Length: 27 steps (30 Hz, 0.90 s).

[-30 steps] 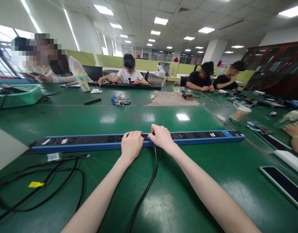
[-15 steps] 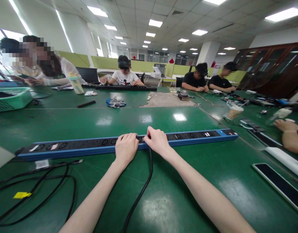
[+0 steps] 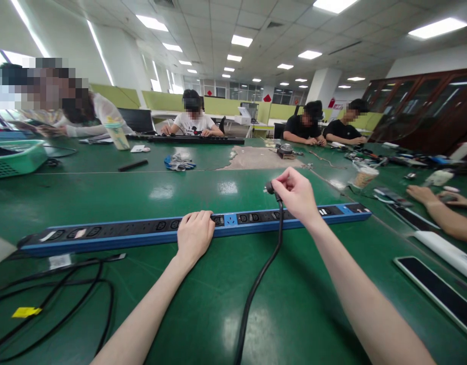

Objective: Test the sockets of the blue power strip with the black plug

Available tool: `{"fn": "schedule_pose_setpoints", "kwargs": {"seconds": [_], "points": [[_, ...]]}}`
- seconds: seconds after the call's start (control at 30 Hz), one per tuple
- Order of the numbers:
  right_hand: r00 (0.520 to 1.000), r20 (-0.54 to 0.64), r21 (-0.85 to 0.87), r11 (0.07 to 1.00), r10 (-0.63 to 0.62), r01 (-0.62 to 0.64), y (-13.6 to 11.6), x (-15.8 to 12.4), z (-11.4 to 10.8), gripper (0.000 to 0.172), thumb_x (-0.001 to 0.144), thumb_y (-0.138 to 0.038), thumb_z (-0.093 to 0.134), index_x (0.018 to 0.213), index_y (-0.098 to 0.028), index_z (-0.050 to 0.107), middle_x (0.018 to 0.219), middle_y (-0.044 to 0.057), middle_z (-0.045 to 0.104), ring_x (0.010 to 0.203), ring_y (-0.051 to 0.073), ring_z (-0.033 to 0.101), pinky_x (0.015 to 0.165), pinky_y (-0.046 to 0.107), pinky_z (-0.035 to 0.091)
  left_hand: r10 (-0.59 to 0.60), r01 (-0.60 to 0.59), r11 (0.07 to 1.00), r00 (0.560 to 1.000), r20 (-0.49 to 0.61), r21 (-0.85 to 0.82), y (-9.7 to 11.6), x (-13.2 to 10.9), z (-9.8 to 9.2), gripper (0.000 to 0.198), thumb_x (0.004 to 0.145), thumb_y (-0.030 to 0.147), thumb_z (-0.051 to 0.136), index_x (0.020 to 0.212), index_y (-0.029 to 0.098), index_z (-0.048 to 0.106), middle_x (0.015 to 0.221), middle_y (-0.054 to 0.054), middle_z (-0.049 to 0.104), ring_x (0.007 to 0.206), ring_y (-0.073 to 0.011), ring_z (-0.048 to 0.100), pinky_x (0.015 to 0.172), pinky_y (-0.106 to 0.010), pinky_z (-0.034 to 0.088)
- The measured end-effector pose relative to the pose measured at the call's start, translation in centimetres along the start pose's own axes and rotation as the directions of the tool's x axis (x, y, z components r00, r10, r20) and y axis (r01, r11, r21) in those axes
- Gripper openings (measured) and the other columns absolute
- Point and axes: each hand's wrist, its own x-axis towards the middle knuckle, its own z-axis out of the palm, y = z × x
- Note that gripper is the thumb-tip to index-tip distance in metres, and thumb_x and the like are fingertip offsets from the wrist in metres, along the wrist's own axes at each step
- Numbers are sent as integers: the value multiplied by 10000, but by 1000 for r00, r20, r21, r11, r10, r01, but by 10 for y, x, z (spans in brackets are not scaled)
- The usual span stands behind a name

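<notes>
A long blue-and-black power strip [image 3: 134,229] lies across the green table, its row of sockets facing up. My left hand [image 3: 196,233] is wrapped over the strip's middle, fingers on its far side. Just right of that hand a blue socket [image 3: 230,219] is exposed. My right hand [image 3: 295,194] pinches a black power plug [image 3: 270,187] above the strip, with its metal prongs pointing left and clear of the sockets. From the plug a thick black cord [image 3: 262,276] hangs down over the strip and runs toward me.
Coiled black cable [image 3: 111,299] with a yellow tag [image 3: 26,312] lies at left. A phone [image 3: 438,291] and a white bar [image 3: 444,252] are on the right, near another person's hand [image 3: 421,194]. Beyond the strip are gloves [image 3: 179,162] and a green basket [image 3: 18,161].
My right hand has lifted the plug off the middle of the strip and moved it up and right, uncovering the blue socket. My left hand stays on the strip.
</notes>
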Motion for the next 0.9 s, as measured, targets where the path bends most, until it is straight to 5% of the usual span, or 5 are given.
{"fn": "schedule_pose_setpoints", "kwargs": {"seconds": [0.17, 0.3, 0.9], "points": [[978, 176, -76, 993, 107, -95, 56, -7, -34, 213, 877, -407, 656, 837, -213, 577, 711, 8, 676, 614, 154, 585, 590, 256, 399, 0, 0, 1000, 1000, -5, -4, 1, 0, 1, 319, 1012, 244, 410, 1140, 221, 701, 1090, -97, 763, 1059, -274, 674, 1011, -439, 436], [960, 233, -168, 979, 158, -120, 80, -11, -31, 190, 866, -393, 634, 827, -212, 591, 711, 8, 684, 625, 160, 593, 603, 257, 408, 4, -3, 1000, 1000, -1, 9, 0, 0, 2, 334, 1017, 251, 407, 1173, 215, 701, 1127, -95, 763, 1071, -276, 676, 1019, -444, 435], [928, 341, -476, 879, 150, 33, 65, -28, 26, 93, 878, -323, 633, 845, -236, 637, 738, -10, 681, 649, 154, 575, 615, 260, 297, 0, 0, 1000, 1000, 6, -6, 0, 0, 4, 339, 1000, 247, 421, 1167, 215, 715, 1130, -95, 770, 1077, -287, 677, 1013, -452, 437]]}}
